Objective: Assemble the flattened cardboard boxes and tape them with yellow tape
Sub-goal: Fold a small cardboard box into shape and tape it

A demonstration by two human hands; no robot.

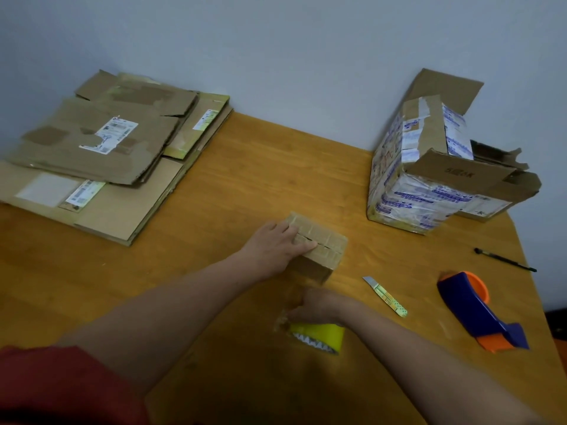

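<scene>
A small brown cardboard box [322, 246] stands closed in the middle of the wooden table [245, 185]. My left hand [276, 245] lies flat across its top flaps and presses them down. Just in front of the box, my right hand [319, 305] grips a roll of yellow tape [319, 335], its fingers curled over the roll. A translucent strip of tape stretches from the roll up to the box's near side. A stack of flattened cardboard boxes [104, 154] lies at the back left.
A larger printed box [429, 167] with open flaps stands at the back right. A purple and orange tape dispenser [478, 311], a green utility knife [386, 296] and a black pen [506, 259] lie to the right. The wall runs behind the table.
</scene>
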